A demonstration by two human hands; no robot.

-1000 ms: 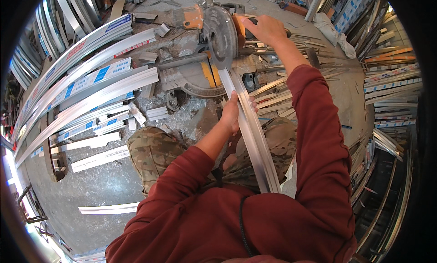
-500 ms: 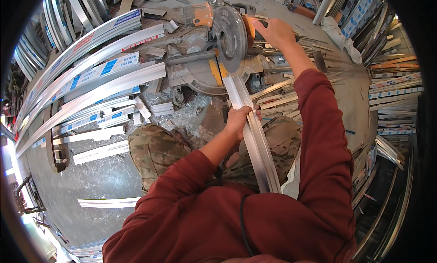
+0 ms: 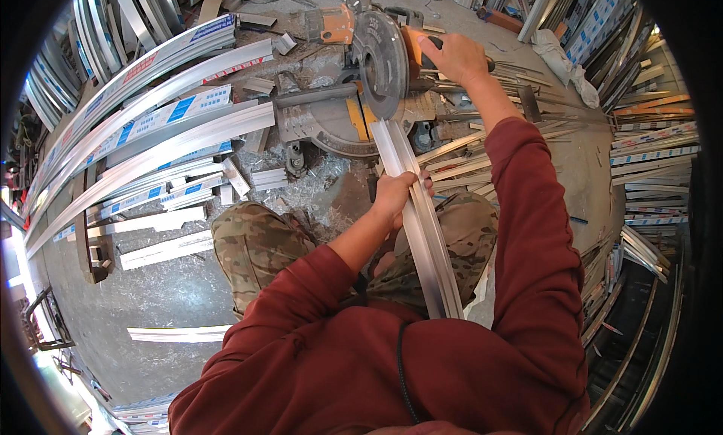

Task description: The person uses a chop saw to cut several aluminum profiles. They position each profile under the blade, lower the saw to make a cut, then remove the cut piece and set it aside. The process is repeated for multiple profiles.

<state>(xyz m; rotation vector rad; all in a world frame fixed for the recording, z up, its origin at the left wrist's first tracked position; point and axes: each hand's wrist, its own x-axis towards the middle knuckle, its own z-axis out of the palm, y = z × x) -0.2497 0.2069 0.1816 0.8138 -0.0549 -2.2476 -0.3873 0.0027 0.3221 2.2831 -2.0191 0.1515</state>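
Note:
My left hand [image 3: 395, 194] is wrapped round a long silver metal profile [image 3: 427, 243], thumb on top and fingertips showing at its right side. The profile runs from near my lap up to the front of a miter saw [image 3: 331, 126], its far end just below the round blade [image 3: 385, 96]. My right hand [image 3: 456, 57] grips the saw's orange and black handle [image 3: 416, 47] at the raised head. A dark guard [image 3: 376, 32] covers the upper part of the blade. The fingers of my right hand are partly hidden behind the handle.
Long white and silver profiles [image 3: 158, 152] lie in a stack at the left, with short offcuts [image 3: 269, 180] beside them. Thin strips [image 3: 459, 152] are spread right of the saw. More profiles [image 3: 655, 160] pile up at the far right. Metal shavings [image 3: 324, 179] litter the floor.
The far end of the profile has shifted very slightly to the right and away from me, with my left hand still around it. My right hand stays on the saw handle.

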